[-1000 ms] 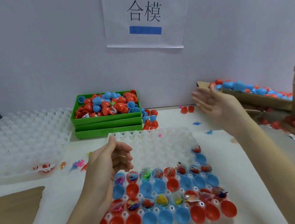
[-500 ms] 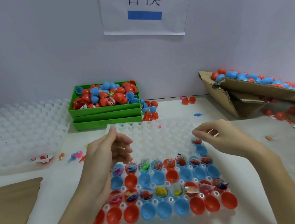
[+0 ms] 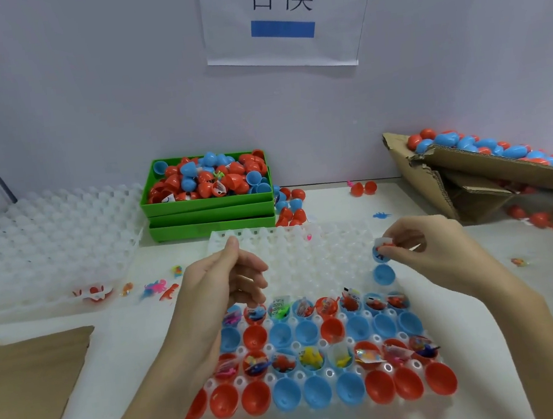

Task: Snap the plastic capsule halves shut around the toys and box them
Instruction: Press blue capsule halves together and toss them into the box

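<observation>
While left fingers [image 3: 255,277] curl empty, right fingers [image 3: 398,247] pinch a filled blue capsule half [image 3: 379,255].

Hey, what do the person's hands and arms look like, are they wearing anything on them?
Both are bare. The left hand and right hand show no gloves, rings, watch or bracelets, and both forearms are uncovered to the frame's bottom edge, with no sleeve in view. Nails are short and unpainted.

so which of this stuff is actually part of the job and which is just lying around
In the job:
- right hand, pinching a toy-filled blue capsule half
- empty blue half beneath it
- white tray of filled and empty halves
- cardboard box of capsules

Lying about:
- green bins
- loose toys on the table
- spare trays
- wall sign
</observation>
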{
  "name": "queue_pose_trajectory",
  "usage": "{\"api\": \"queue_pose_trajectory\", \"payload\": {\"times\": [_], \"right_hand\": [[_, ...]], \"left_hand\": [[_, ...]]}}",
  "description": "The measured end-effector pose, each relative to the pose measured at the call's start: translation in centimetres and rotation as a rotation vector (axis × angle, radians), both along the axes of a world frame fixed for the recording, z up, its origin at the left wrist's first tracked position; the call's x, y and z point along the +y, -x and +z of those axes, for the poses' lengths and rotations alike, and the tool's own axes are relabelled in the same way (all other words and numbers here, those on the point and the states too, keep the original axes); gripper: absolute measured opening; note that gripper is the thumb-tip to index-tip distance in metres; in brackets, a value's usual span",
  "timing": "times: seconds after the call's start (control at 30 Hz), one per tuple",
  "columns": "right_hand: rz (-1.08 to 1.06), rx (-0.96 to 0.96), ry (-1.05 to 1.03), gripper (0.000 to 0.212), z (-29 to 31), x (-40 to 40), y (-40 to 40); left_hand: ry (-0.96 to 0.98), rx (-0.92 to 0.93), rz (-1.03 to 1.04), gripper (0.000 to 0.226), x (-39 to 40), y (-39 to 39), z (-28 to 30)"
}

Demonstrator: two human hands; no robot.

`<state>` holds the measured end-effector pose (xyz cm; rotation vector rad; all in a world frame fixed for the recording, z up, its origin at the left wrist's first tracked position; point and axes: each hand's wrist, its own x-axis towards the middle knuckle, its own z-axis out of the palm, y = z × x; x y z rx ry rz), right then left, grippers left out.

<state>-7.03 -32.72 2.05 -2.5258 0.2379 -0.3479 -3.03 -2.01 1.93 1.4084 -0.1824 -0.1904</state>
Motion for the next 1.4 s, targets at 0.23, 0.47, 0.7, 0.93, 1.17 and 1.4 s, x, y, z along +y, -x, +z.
{"api": "queue_pose_trajectory", "payload": {"times": [0.23, 0.47, 0.7, 0.93, 1.17, 1.4], "right_hand": [[0.267, -0.104, -0.538, 0.026, 1.8, 4.6, 0.6], [0.342, -0.113, -0.566, 0.017, 1.1, 10.6, 1.0], [0.299, -0.139, -0.732, 0.033, 0.7, 12.3, 1.3], [0.284, -0.322, -0.372, 0.024, -0.5, 13.8, 1.6], [0.306, -0.328, -0.697, 0.018, 0.3, 13.2, 1.7], [0.376, -0.386, -0.458, 0.029, -0.5, 13.5, 1.5]], "left_hand": [[-0.182, -0.292, -0.117, 0.020, -1.1, 0.7, -0.5], [-0.178, -0.349, -0.066, 0.012, -1.9, 1.3, -0.8], [0.187, -0.040, 0.095, 0.016, -1.3, 0.6, -0.4], [0.231, -0.041, 0.081, 0.018, -1.4, 0.6, -0.5], [-0.053, -0.352, 0.047, 0.009, -1.2, 0.8, 0.0], [-0.227, -0.655, 0.063, 0.008, -1.6, 1.0, -0.6]]}}
